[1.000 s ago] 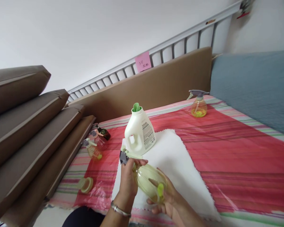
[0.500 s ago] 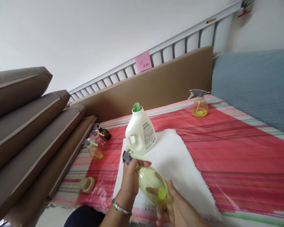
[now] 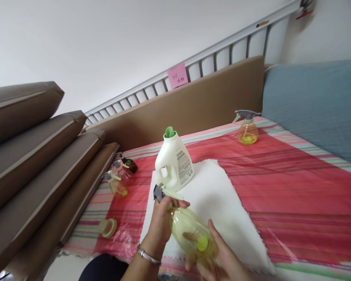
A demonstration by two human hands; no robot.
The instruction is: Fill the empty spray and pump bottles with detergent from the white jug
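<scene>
I hold a pale yellow-green see-through spray bottle (image 3: pixel 190 232) tilted on its side over a white cloth (image 3: pixel 210 203). My left hand (image 3: pixel 160 222) is wrapped round its neck, just under the grey and green trigger head (image 3: pixel 163 192). My right hand (image 3: pixel 219 257) cups the bottle's bottom end from below, fingers curled on it. A white detergent jug (image 3: pixel 174 164) with a green spout stands upright on the cloth right behind the bottle.
A red striped plastic sheet (image 3: pixel 280 175) covers the surface. An orange spray bottle (image 3: pixel 247 128) stands at the back right. More small spray bottles (image 3: pixel 117 183) and a loose round cap (image 3: pixel 108 227) lie at left beside stacked brown cushions (image 3: pixel 32 156). A blue blanket (image 3: pixel 316 105) lies at right.
My right hand slid lower along the bottle to its bottom end. The bottle shifted slightly right and tilted a little more. The left hand kept its grip on the neck.
</scene>
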